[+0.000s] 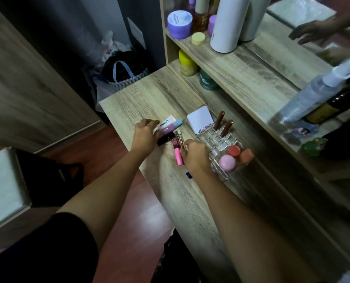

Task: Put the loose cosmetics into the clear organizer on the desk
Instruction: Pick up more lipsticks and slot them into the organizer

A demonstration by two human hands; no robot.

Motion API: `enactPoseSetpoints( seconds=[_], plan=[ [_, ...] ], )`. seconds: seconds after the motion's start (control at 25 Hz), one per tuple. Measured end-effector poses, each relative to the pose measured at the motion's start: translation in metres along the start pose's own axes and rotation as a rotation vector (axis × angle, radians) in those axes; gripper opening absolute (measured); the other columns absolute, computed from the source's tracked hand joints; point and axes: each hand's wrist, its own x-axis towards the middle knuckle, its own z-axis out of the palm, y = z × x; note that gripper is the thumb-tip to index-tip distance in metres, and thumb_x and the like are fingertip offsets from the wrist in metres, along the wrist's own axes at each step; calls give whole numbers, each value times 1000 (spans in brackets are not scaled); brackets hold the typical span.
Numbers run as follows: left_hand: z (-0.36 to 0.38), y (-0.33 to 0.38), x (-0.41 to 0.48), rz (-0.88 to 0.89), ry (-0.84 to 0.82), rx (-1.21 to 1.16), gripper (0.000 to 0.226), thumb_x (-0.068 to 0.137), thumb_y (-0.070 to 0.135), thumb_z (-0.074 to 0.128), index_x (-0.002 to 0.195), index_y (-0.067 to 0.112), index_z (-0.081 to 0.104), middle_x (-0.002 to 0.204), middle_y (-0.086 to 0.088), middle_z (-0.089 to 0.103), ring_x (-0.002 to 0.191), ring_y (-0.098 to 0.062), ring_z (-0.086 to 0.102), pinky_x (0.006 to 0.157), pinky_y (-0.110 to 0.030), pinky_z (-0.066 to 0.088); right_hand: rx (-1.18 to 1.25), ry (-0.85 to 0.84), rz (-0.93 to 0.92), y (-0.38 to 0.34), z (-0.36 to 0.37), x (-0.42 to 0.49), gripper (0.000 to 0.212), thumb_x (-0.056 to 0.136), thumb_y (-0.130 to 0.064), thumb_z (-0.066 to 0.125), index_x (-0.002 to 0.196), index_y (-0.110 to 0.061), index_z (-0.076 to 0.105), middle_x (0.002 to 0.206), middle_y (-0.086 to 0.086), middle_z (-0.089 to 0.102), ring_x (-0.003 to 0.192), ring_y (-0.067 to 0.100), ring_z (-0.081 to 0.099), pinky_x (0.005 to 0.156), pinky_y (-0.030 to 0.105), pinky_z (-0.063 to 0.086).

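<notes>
A clear organizer [217,139] stands on the wooden desk [141,99]. It holds two brown-capped tubes [223,123], a white compact [199,119] and pink and orange sponges [231,158]. Left of it lies a loose pile: a white tube [167,121], a purple-and-blue tube [174,126], a black lipstick [166,138], a pink lip gloss [177,152] and a thin gold tube [181,137]. My left hand [144,137] rests on the pile, fingers touching the white tube. My right hand [196,156] is curled at the gold tube and pink gloss; its grip is hidden. A small blue item [189,175] peeks out below it.
A shelf behind the desk carries a purple jar [179,22], a white cylinder [229,23], a yellow jar [187,62] and a green jar [207,80]. A spray bottle [316,92] stands at the right by a mirror. Bags [125,70] sit on the floor at the left.
</notes>
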Motion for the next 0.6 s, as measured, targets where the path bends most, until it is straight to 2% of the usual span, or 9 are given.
enactPoseSetpoints(
  seconds=[0.12,0.4,0.6],
  plan=[
    [4,3,9,17,-99,41,40,88,28,57,123,8,57,119,-24,61,110,-37,56,96,-37,40,-15,-12,14,1,2,2,20,92,-14,55,106,-2,64,101,20,69,93,31,65,75,35,53],
    [8,11,13,64,-146,73,32,86,30,59,113,14,61,108,-22,61,98,-38,58,83,-38,47,41,-17,60,8,11,1,22,89,-11,56,108,-4,63,101,19,69,95,32,64,77,32,50],
    [5,13,22,82,-192,166,37,83,36,59,96,3,67,111,-22,57,104,-37,56,91,-43,49,33,-3,63,8,12,1,21,88,-15,60,105,-4,63,101,18,69,94,30,65,75,30,50]
  ],
)
